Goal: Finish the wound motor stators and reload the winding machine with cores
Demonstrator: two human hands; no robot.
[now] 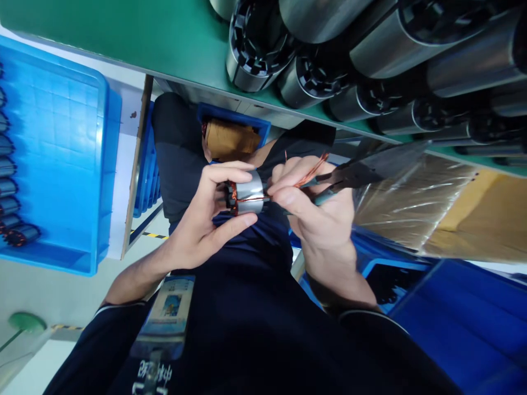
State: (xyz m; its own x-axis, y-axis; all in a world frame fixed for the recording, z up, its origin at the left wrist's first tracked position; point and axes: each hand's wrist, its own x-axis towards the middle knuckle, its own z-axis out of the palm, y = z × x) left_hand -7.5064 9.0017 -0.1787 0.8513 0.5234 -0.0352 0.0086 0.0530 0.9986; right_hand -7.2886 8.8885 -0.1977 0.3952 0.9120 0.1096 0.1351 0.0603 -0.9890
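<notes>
My left hand [201,222] is closed round a motor stator [252,193], a short silvery cylinder with copper windings at its left end. Thumb and fingers grip it from both sides, above my lap. At the cylinder's right end, the thumb and fingertips of my right hand [325,216] pinch at a thin lead or wire; the exact contact is hidden. Copper wire ends [315,169] stick up past the fingers. Pliers [354,175] with teal handles are tucked in the same hand, their dark jaws pointing right, away from the stator.
Several larger metal cylinders [251,77] with black slotted ends lie on the green table [123,33]. Left stands a blue crate [53,142] with a row of stators. Cardboard under plastic [465,203] and blue bins [465,312] are at right.
</notes>
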